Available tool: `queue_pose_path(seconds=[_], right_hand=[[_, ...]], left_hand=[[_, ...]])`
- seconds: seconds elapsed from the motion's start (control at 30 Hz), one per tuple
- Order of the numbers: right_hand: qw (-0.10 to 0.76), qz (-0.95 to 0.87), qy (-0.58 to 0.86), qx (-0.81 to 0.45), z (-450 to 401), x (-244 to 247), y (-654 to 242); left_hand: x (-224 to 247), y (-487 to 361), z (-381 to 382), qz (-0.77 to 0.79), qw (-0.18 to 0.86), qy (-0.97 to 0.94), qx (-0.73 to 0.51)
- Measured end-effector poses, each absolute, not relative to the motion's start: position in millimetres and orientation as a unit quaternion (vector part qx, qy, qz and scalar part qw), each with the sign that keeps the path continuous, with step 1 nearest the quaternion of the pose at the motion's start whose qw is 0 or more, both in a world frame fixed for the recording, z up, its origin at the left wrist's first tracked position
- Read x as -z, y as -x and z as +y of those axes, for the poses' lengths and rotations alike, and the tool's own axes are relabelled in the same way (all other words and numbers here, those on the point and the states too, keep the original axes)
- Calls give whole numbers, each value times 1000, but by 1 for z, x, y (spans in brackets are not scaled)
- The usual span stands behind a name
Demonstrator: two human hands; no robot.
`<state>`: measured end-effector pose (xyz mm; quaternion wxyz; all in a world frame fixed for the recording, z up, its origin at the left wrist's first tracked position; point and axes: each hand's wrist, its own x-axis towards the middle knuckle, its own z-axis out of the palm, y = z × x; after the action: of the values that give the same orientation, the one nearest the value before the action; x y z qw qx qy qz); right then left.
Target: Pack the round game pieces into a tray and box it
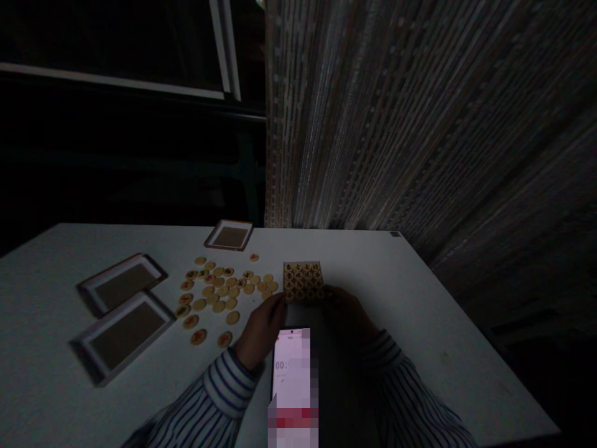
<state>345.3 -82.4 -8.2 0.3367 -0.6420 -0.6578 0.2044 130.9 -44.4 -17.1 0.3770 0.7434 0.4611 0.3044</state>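
Note:
A small square box (322, 272) stands on the table in front of me, filled with rows of round wooden Chinese chess pieces (303, 280) marked with dark characters. My left hand (261, 326) grips its near left corner, fingers pressed together. At the near right corner my right hand (349, 311) closes on the box too, though its fingers are dim in shadow. Many loose Chinese chess pieces (224, 290) lie scattered left of the box, some showing red or dark characters, others plain side up.
Two shallow open trays (153, 303) lie at the left, and a third box part (245, 247) lies near the back edge. A lit phone (291, 373) showing a timer lies between my forearms. Behind the white table (396, 274) hangs a string curtain (326, 124).

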Motion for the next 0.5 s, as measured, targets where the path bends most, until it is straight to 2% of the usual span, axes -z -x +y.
queue_pose_path(seconds=[0.5], right_hand=[[327, -665, 646, -184, -82, 14, -348]], left_hand=[[17, -131, -44, 460, 371, -745, -309]])
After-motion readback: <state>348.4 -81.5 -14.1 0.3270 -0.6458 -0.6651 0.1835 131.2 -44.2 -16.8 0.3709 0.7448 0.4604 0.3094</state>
